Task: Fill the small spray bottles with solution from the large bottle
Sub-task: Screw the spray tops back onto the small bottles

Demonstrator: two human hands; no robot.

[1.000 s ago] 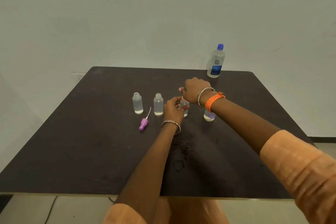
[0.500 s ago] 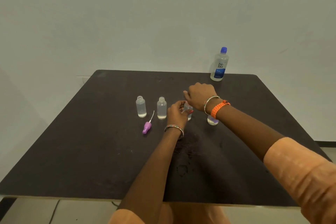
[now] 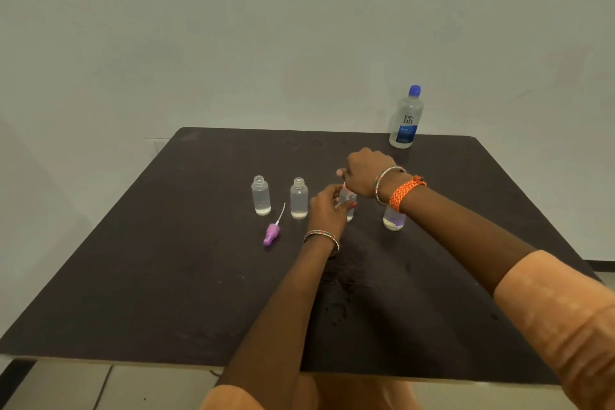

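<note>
Left hand (image 3: 327, 206) grips third small bottle (image 3: 347, 206); right hand (image 3: 364, 173) curls over its top, probably twisting sprayer on. Hold bottle upright, thread squarely, avoid spilling.

On the table (image 3: 166, 276), the held spray bottle (image 3: 349, 206) was the landmark. Two open spray bottles (image 3: 299, 198) (image 3: 261, 195) stood to its left, a pump cap (image 3: 272, 234) lay before them, another bottle (image 3: 393, 220) stood right, and the solution bottle (image 3: 406, 118) stood far behind-right.
</note>
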